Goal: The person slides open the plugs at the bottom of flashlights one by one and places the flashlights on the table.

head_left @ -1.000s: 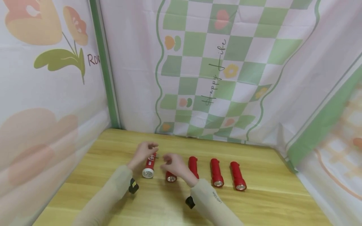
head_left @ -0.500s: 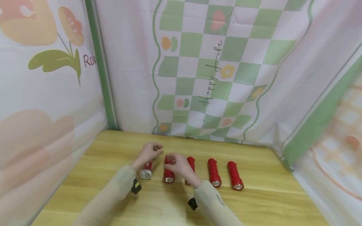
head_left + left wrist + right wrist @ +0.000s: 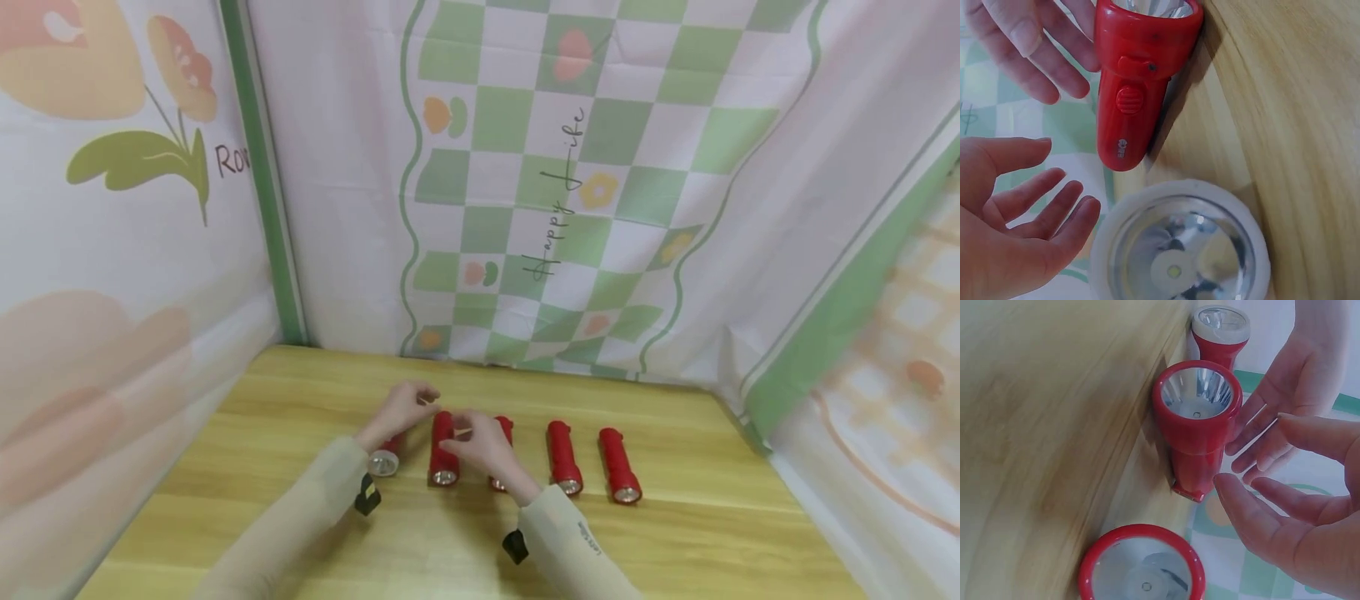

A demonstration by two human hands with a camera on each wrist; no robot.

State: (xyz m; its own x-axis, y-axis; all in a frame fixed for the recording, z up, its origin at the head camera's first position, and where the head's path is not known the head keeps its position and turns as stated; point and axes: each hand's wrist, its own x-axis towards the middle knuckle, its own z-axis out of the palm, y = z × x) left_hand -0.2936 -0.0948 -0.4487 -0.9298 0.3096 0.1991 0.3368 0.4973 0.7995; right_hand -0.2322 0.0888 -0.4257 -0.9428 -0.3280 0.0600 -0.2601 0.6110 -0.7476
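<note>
My left hand (image 3: pixel 407 408) hovers over the back end of a red flashlight with a white rim (image 3: pixel 384 463). Its fingers (image 3: pixel 1041 219) are relaxed and hold nothing. To the right lies an all-red flashlight (image 3: pixel 443 450), its lens toward me and a slide switch showing in the left wrist view. Beside that one, on its right, is my right hand (image 3: pixel 480 443), with loosely bent fingers and nothing in them; a fingertip overlaps the body's edge in the right wrist view. Part of a third flashlight (image 3: pixel 1142 565) is hidden behind the right hand in the head view.
Two more red flashlights, one (image 3: pixel 565 458) nearer and one (image 3: pixel 620 467) farther right, complete a row on the wooden table (image 3: pixel 705 533). A checked curtain (image 3: pixel 510 250) hangs behind the table, with printed cloth on both sides.
The left hand has drifted right, off the white-rimmed flashlight's body toward the second flashlight. The right hand has shifted slightly right, uncovering more of the second flashlight. The view has turned a little.
</note>
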